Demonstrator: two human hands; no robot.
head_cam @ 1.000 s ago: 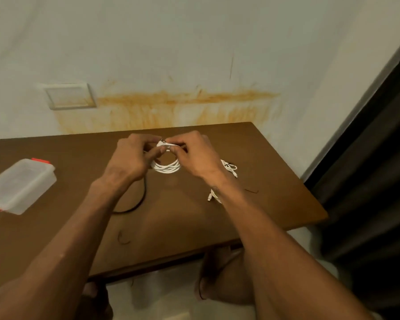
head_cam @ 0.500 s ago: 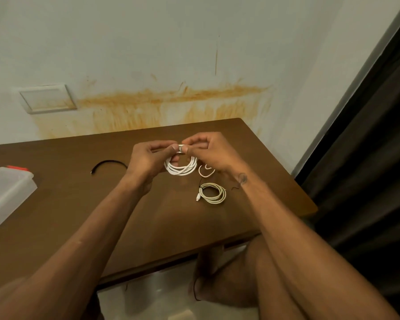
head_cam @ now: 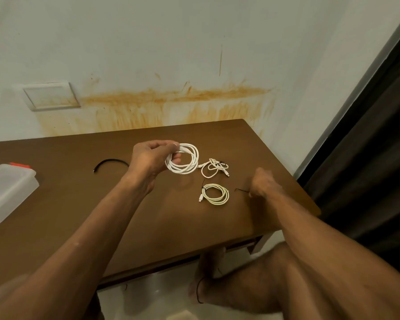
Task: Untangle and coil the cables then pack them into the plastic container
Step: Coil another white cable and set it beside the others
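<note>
Dim, warm indoor light fills the frame, brightest on the pale wall across the top. The brown bench shows soft sheen and faint blurred shadows at the centre. The right hand is smeared by motion blur. Wide-angle distortion bows the edges; the dark curtain at right loses detail.

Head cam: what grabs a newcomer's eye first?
The left hand holds a white coiled cable just above the middle of the brown table. To its right lie a loose white cable and a neat cream coil, where the blurred right hand reaches for a thin black tie. Orange stains streak the wall behind.
</note>
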